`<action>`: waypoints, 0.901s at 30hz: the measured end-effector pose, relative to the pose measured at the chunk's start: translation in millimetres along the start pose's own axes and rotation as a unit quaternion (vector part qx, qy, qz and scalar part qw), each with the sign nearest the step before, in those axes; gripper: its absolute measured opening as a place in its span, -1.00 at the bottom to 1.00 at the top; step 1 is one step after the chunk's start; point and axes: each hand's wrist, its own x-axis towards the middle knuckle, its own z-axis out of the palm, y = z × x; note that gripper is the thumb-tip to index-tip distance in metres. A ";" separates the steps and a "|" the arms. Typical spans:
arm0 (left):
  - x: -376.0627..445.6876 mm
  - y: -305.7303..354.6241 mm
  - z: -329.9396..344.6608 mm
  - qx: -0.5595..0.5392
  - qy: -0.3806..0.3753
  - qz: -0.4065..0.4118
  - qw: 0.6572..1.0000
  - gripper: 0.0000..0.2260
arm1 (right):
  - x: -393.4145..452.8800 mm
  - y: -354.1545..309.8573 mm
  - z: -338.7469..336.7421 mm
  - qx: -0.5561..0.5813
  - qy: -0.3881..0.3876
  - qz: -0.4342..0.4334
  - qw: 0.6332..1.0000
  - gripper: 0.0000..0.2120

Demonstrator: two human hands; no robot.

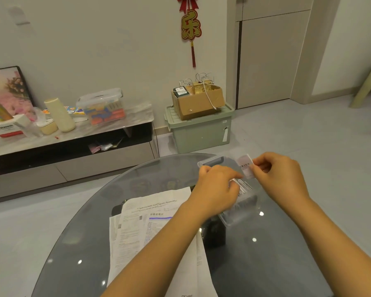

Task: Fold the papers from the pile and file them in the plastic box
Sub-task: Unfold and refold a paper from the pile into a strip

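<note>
On the glass worktop [137, 183], the filing step is underway: the right hand [281, 176] pinches a folded paper [245, 166] over the plastic box [240, 202]. The left hand [216, 185] curls at the box's papers, its grip unclear. Next, the paper likely needs slotting in.

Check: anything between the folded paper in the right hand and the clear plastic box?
Only the left hand: it sits over the plastic box, at papers already filed. The right hand pinches the folded paper just above the far end. No lid blocks the opening.

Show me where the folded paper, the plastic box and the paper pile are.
folded paper [245, 167], head view, its printed face.
plastic box [211, 160], head view, far rim.
paper pile [137, 228], head view, top sheet.
</note>
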 end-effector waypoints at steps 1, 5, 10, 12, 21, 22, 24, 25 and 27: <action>4.3 0.6 1.2 0.037 -0.030 0.031 0.998 -0.60 | 1.0 1.9 1.2 -0.016 -0.008 0.001 1.000 -0.97; 20.8 0.5 7.7 0.116 -0.092 0.099 0.984 -0.47 | 3.3 6.3 3.2 -0.065 -0.026 0.007 0.998 -0.91; 29.6 -2.5 12.8 0.131 -0.114 0.115 0.978 -0.43 | 6.2 7.5 4.2 -0.116 -0.042 0.000 0.992 -0.91; 31.2 -3.7 13.4 0.125 -0.109 0.113 0.980 -0.36 | 6.0 8.5 4.5 -0.123 -0.041 -0.005 0.991 -0.90; 21.6 -16.2 17.1 0.077 -0.103 0.111 0.985 -0.51 | 4.6 0.1 17.8 -0.250 -0.100 -0.017 0.963 -0.87; 21.2 -15.4 17.8 0.073 -0.103 0.112 0.986 -0.51 | 5.1 -1.5 18.0 -0.292 -0.111 -0.018 0.950 -0.85; 19.4 -17.0 19.0 0.061 -0.096 0.110 0.987 -0.45 | 7.4 -4.3 18.0 -0.359 -0.121 -0.033 0.925 -0.82; 18.8 -18.4 19.6 0.057 -0.089 0.110 0.988 -0.40 | 8.9 -4.0 17.8 -0.380 -0.122 -0.043 0.916 -0.81; 17.7 -20.2 20.2 0.057 -0.081 0.104 0.990 -0.33 | 11.9 -1.0 16.5 -0.378 -0.135 -0.037 0.915 -0.79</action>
